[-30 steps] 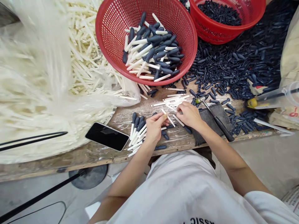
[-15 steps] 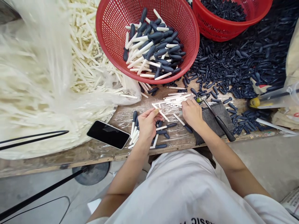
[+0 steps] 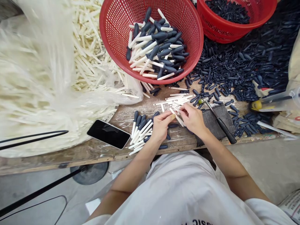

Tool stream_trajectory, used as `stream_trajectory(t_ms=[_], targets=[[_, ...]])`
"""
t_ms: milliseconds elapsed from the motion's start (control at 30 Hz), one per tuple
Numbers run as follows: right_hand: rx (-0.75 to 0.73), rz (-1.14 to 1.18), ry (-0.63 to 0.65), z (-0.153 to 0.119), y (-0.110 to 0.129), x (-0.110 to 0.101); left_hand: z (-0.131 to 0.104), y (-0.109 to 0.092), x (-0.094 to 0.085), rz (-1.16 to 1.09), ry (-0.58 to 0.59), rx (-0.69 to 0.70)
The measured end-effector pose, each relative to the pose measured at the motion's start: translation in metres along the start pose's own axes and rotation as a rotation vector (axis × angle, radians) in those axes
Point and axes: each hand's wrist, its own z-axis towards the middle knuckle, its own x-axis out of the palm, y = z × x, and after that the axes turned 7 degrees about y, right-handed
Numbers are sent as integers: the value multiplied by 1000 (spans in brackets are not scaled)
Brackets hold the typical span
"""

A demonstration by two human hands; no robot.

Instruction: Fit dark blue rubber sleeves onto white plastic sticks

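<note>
My left hand (image 3: 161,127) pinches a white plastic strip (image 3: 180,120) in front of me, over the wooden table. Close against it, my right hand (image 3: 191,118) has its fingers closed on another slim white strip (image 3: 182,112); the fingertips partly cover both pieces. Loose white strips (image 3: 179,100) with small holes lie just beyond my hands. Left of and beneath my left hand are several white sticks with dark blue handles (image 3: 140,131), some hidden by the hand and forearm.
A hammer (image 3: 220,120) rests across a dark pad (image 3: 214,120) at right. Behind stand a red basket (image 3: 112,47) of handled sticks and another red basket (image 3: 225,32). Dark handle pieces (image 3: 234,68) pile up at right, white strips (image 3: 91,62) at left. A phone (image 3: 109,134) lies near the edge.
My left hand has moved right with its white strip. My right hand has come back from the loose strips with one in its fingers, and the two hands now meet.
</note>
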Motion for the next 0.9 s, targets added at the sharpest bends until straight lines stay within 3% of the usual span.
stream_trajectory(t_ms=[100,200,267,433,733,900], targets=[[51,437,21,-9,1,4,-1,-3,5,-18,49,83],[184,941,136,-14,-5,7,-4,-7,8,-61,74,34],[238,1075,132,-17,-8,7,-5,-7,9,-90,88,-9],[91,848,-89,-29,-6,2,-8,-4,12,-41,49,-10],[-63,590,-90,-35,-7,3,-10,-9,16,71,84,23],[-257,213,-146,-40,-7,1,-11,-6,12,139,106,83]])
